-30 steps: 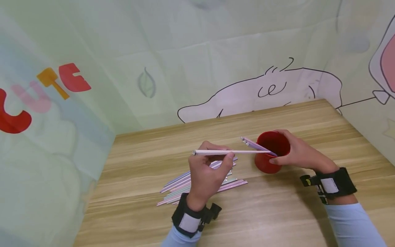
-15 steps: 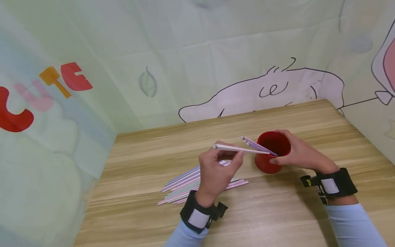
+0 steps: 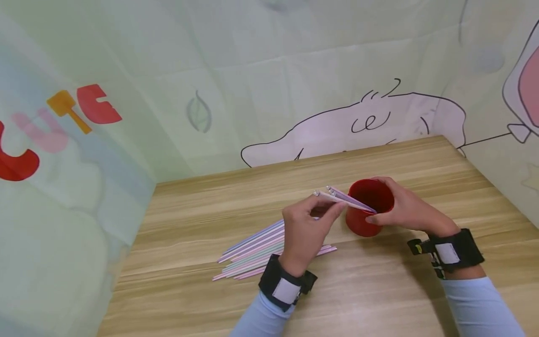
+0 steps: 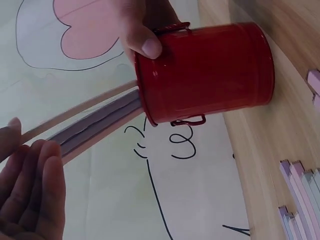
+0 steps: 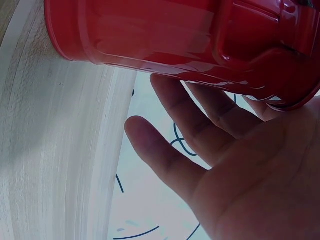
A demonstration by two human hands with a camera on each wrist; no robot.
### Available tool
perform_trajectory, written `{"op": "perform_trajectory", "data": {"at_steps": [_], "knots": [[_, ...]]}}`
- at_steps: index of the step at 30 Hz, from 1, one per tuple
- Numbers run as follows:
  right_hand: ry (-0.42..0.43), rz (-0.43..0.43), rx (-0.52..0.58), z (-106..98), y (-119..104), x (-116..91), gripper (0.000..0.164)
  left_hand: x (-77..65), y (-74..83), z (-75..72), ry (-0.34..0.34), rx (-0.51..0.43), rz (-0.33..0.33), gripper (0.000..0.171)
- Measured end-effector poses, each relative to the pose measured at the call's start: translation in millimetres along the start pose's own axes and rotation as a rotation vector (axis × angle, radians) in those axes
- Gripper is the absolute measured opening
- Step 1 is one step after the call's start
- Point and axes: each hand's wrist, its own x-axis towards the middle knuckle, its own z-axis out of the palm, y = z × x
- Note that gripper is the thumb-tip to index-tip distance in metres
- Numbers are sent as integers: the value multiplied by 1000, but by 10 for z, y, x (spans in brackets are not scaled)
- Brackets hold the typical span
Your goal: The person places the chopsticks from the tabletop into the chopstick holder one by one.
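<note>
My left hand [image 3: 304, 229] pinches a pale pink, tapered chopstick [image 4: 75, 111] between thumb and fingers. Its thin end reaches over the rim of a red metal cup [image 3: 362, 221]. A few lilac and pink chopsticks [image 4: 97, 118] lean inside that cup, silvery gem-like ends sticking out to the left. On the cup's right side my right hand [image 3: 414, 209] grips the rim, thumb at the front; the right wrist view shows its other fingers behind the wall. Small wire loops [image 4: 192, 120] stand out from the cup's side. The cup's inside is mostly hidden.
A pile of pastel chopsticks [image 3: 257, 251] lies on the wooden table [image 3: 181, 224], partly under my left hand and wrist. A printed cloth [image 3: 252, 84] hangs along the table's back and both sides.
My left hand has moved right, bringing the pale chopstick from nearly level to a slant beside those in the cup. My right hand and the cup have stayed in place.
</note>
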Motion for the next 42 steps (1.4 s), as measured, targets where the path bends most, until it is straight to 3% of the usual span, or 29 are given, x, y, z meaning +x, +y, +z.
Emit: {"op": "perform_trajectory", "data": {"at_steps": [7, 22, 34, 42], "knots": [[-5, 5, 0, 6, -23, 20, 89, 8, -38, -25, -17, 110, -1, 23], [-12, 7, 6, -4, -74, 41, 90, -4, -16, -211, -75, 163, 48, 17], [-20, 24, 11, 2, -93, 47, 90, -212, -156, -467, -308, 503, -50, 15], [-8, 31, -3, -7, -55, 12, 91, -330, -243, -591, -448, 630, -106, 21]]}}
